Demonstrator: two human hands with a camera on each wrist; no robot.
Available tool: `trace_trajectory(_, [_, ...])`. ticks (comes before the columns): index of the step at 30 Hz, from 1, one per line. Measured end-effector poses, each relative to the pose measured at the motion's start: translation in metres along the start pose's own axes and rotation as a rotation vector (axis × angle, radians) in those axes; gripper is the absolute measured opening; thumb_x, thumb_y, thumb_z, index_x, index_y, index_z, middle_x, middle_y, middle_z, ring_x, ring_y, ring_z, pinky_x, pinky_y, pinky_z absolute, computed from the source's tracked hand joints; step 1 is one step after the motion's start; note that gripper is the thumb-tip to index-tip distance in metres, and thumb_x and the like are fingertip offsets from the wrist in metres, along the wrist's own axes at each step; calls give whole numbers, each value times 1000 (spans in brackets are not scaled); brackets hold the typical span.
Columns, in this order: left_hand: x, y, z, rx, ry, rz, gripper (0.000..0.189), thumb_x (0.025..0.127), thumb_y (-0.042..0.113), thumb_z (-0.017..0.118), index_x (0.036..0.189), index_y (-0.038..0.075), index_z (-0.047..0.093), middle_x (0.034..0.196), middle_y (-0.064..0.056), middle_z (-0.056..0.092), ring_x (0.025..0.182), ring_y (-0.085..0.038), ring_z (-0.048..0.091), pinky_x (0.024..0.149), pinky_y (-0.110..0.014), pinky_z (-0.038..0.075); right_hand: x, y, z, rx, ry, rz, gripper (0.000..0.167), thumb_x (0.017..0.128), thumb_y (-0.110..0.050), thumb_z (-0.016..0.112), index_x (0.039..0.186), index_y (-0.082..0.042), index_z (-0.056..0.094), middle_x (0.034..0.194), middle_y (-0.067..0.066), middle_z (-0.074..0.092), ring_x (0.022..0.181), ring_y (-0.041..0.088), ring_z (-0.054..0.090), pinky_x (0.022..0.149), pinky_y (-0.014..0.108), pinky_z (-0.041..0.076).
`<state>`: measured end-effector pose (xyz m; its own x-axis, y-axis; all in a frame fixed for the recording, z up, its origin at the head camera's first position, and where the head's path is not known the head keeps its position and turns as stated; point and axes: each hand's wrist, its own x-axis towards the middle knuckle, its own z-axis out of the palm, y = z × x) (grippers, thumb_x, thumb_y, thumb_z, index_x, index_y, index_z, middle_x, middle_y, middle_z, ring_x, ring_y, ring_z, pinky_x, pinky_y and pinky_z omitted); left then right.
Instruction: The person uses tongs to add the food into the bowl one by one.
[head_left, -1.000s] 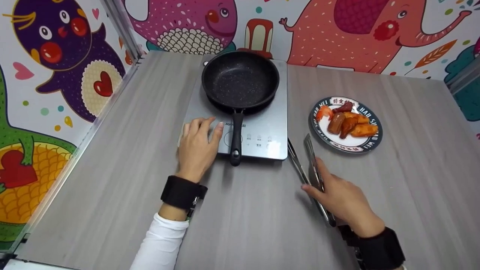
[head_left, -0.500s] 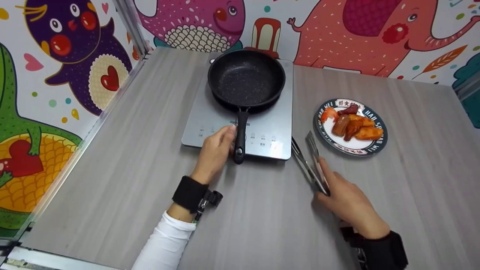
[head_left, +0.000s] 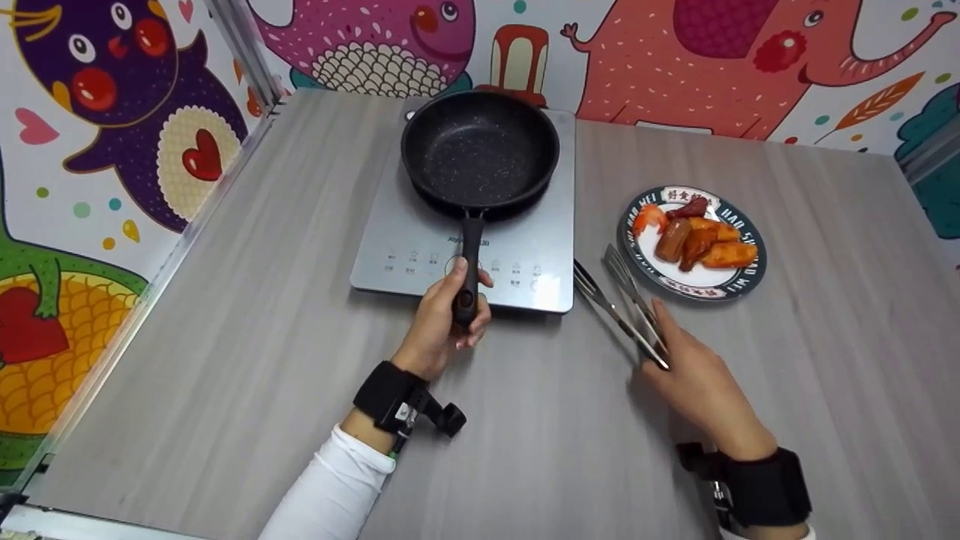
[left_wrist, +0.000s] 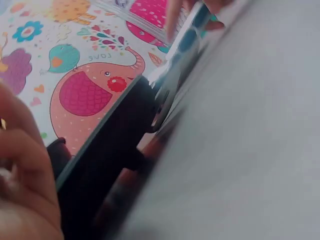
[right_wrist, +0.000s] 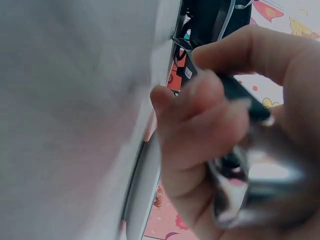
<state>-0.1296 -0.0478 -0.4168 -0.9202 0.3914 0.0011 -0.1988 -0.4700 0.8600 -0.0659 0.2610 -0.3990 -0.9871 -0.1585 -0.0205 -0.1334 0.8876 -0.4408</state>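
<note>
A black speckled frying pan (head_left: 480, 154) sits on a silver induction cooktop (head_left: 390, 225), its handle pointing toward me. My left hand (head_left: 433, 326) grips that handle near its end, the thumb lying along the top and the fingers curled beneath. To the right of the cooktop, my right hand (head_left: 701, 386) holds metal tongs (head_left: 623, 273) with the two arms spread apart. In the right wrist view, fingers (right_wrist: 200, 135) curl round the shiny tongs (right_wrist: 280, 172). Nothing is between the tong tips, which point toward the gap between cooktop and plate.
A round plate with a dark lettered rim (head_left: 744, 225) stands to the right, bearing several glossy orange and brown food pieces (head_left: 697, 244). Cartoon-printed wall panels (head_left: 697, 60) rise behind and on the left. A metal rail (head_left: 172, 262) edges the table (head_left: 262, 300).
My left hand has moved from the cooktop's left front corner to the pan handle and closed round it. The right hand has shifted slightly, its grip now farther up the tongs.
</note>
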Motion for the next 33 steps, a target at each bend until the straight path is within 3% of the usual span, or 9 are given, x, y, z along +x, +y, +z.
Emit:
trace_trajectory(6, [-6,-7,-7,-284,-152,-9,43,94,48,27,90,8,41,46,4,37,34,-8,35,31,-20,21,-1,1,0,8,25,43,64,81,-16,59,137,-7,31,98,21,58,82,31,55,69,49,43])
trace_trajectory(9, [-10,-10,-10,-347,-213,-20,46,94,50,22,85,8,40,46,6,35,34,-7,32,32,-20,21,-1,0,2,11,26,57,61,82,-21,60,136,-8,34,93,15,59,79,27,54,68,46,43])
trace_trajectory(15, [-8,-10,-14,-443,-280,-27,47,93,52,21,83,9,38,46,7,34,34,-6,26,32,-19,18,-3,1,2,44,24,94,62,85,-37,57,136,-8,36,103,23,58,84,32,56,69,46,43])
trace_trajectory(19, [1,-10,-9,-472,-323,-47,47,92,53,22,83,10,38,45,7,33,34,-6,25,32,-19,18,-5,6,-3,59,74,111,64,86,-47,51,134,-6,39,110,26,56,89,35,56,71,48,44])
trace_trajectory(25, [7,-10,-6,-449,-318,-50,49,92,54,23,81,10,39,44,7,32,34,-6,23,32,-20,16,-7,9,-9,89,167,109,52,88,-45,49,125,-9,49,91,17,60,71,27,52,60,38,39])
trace_trajectory(30, [2,-11,-8,-443,-300,-50,49,92,55,23,79,10,40,43,8,33,33,-6,22,32,-20,16,-7,14,-11,144,165,185,49,89,-42,47,125,-9,46,97,18,57,74,28,49,60,34,36])
trace_trajectory(33, [-1,-12,-10,-443,-291,-48,49,91,55,25,79,10,40,43,8,33,33,-6,23,32,-20,16,-8,18,-14,227,171,266,49,90,-40,46,131,-13,41,98,16,55,69,26,51,55,34,40])
